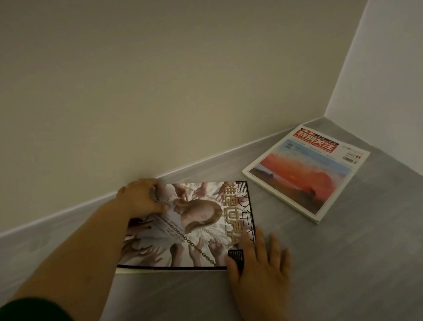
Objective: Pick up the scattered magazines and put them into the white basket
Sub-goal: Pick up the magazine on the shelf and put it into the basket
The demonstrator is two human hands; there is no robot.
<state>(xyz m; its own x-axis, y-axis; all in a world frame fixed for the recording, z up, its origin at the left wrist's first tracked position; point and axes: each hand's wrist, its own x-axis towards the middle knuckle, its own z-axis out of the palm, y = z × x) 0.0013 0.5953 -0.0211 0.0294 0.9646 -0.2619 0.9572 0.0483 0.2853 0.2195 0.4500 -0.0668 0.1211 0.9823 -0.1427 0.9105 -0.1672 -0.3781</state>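
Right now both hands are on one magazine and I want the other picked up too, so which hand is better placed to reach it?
The right hand. It lies flat at the near magazine's right corner, on the side facing the sunset-cover magazine. The left hand grips the far-left corner, farther away.

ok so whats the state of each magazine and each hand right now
chain-cover magazine: closed, face up on the floor, far corner gripped
sunset-cover magazine: closed, flat on the floor near the corner, untouched
left hand: closed on the chain-cover magazine's far corner
right hand: open, flat, fingers on its near corner
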